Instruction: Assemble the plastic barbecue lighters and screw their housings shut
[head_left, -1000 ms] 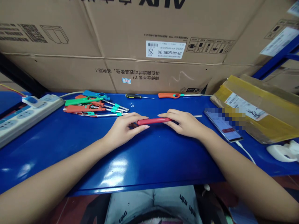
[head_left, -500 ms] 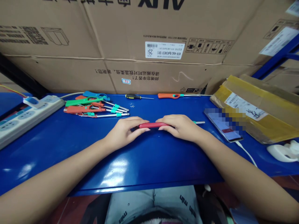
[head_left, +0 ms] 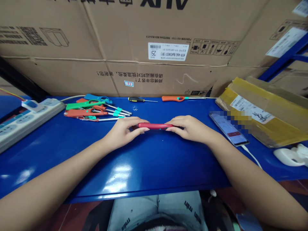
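A red stick lighter (head_left: 155, 126) is held level between my two hands, edge-on to me, just above the blue tabletop. My left hand (head_left: 126, 129) pinches its left end between thumb and fingers. Around its right end, the thumb and fingers of my right hand (head_left: 189, 126) are closed. A small bit of green shows on the lighter near the right fingertips; its metal nozzle is hidden behind that hand. Beyond my left hand lies a pile of green, blue and orange stick lighters (head_left: 86, 112) with silver nozzles.
At the back of the blue table (head_left: 154, 166) lie a screwdriver (head_left: 136, 99), several tiny screws (head_left: 135, 108) and an orange lighter (head_left: 172, 98). A power strip (head_left: 29, 120) sits left; a phone (head_left: 228, 128), taped carton (head_left: 262, 112) and white device (head_left: 290, 157) sit right. Big cartons (head_left: 125, 38) stand behind.
The red lighter has shifted slightly left and up, and more of its body shows between my hands. My right hand has slid toward its end; the nozzle tip no longer shows.
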Demonstrator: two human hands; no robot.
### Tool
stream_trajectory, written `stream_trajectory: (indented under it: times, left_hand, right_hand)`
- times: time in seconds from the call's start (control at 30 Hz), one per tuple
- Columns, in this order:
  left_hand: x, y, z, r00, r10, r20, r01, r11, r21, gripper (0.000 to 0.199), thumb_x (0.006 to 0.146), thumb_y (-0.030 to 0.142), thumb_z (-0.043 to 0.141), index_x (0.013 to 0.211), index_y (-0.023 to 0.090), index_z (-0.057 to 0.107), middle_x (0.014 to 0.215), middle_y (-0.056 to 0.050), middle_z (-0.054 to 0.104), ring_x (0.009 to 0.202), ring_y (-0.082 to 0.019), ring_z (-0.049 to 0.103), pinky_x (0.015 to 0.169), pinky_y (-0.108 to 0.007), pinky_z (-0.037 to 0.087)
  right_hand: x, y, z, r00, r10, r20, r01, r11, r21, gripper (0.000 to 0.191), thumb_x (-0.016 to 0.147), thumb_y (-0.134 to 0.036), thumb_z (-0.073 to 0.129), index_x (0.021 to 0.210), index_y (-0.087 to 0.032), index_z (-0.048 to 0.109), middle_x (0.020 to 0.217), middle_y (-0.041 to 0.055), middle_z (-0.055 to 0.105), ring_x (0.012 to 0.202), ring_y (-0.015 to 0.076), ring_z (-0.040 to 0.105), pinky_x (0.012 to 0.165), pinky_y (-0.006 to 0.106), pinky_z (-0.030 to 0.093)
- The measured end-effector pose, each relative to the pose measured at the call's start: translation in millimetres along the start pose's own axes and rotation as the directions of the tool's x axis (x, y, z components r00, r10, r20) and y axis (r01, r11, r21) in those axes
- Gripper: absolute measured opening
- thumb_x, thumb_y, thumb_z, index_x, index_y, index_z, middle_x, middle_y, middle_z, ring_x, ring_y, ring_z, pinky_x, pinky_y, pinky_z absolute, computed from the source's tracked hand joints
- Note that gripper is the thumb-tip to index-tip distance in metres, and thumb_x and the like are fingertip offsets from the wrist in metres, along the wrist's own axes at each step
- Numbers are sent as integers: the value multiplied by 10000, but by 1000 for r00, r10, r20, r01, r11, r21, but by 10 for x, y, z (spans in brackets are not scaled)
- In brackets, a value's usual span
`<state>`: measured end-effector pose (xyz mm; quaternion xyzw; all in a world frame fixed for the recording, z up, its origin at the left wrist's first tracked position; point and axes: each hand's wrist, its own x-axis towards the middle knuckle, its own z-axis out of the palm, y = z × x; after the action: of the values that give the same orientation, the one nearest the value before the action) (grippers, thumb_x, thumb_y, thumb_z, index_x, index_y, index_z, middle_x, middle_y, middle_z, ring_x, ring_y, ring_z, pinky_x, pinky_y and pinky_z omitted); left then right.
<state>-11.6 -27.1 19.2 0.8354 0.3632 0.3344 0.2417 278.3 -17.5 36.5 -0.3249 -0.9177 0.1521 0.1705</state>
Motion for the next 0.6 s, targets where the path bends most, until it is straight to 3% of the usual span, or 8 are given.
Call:
stream_trajectory:
  times: [0.1, 0.23, 0.47, 0.6]
  left_hand:
    - [3, -4, 38, 984, -179, 5, 176, 959, -224, 398, 911, 463, 683, 1111, 121, 724, 793, -60, 765, 634, -162, 717, 660, -266, 608]
    - [25, -25, 70, 951, -310, 14, 295, 889, -350, 389, 893, 470, 700, 1049, 114, 711, 648, -32, 725, 557, -156, 688, 602, -267, 608]
    - [8, -80, 105, 959, -267, 90, 281, 880, -384, 490, 771, 368, 823, 1164, 121, 667, 919, -80, 767, 736, -173, 727, 741, -333, 637]
    - [0, -95, 117, 964, -252, 81, 264, 887, -380, 560, 781, 366, 817, 1254, 126, 638, 953, -84, 762, 729, -158, 713, 733, -326, 634]
  right_hand:
    - [-8, -6, -45, 998, 51, 47, -50, 999, -9, 299, 991, -390, 592, 1183, -205, 726, 1100, 90, 768, 972, 228, 693, 857, 334, 497]
    - [-17, 42, -74, 983, 160, 89, -157, 987, -37, 236, 1000, -357, 560, 963, -178, 709, 949, 74, 744, 810, 192, 647, 720, 294, 434]
    - [-26, 142, -88, 977, 199, 76, -195, 979, -51, 230, 993, -352, 542, 841, -195, 611, 842, 36, 688, 731, 165, 578, 662, 274, 347]
    - [-22, 146, -80, 975, 199, 99, -195, 979, -50, 263, 1013, -353, 495, 821, -194, 580, 844, 42, 669, 730, 165, 562, 666, 276, 347]
